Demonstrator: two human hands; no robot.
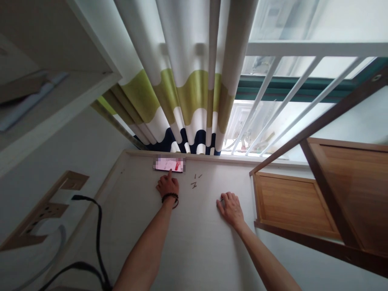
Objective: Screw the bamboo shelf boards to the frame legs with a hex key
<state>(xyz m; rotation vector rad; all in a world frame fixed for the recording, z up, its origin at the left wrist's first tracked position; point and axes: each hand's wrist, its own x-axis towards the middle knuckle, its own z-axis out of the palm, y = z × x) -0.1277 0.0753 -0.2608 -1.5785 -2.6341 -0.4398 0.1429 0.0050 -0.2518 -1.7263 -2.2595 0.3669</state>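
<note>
A phone [169,164] with a lit screen lies at the far edge of the pale desk [194,242], under the curtain. My left hand [167,186], with a dark bracelet on the wrist, has its index finger stretched out onto the phone's near edge and the other fingers curled in. My right hand [229,207] rests on the desk to the right, fingers curled over a thin dark object that I cannot make out. Several small screws [195,181] lie on the desk between the two hands, nearer the phone.
A white, green and navy curtain [182,93] hangs behind the desk, beside a barred window [287,117]. A wooden shelf unit [303,202] leans at the right. A black cable [98,238] and wall sockets [45,210] are at the left, with white shelving [45,81] above.
</note>
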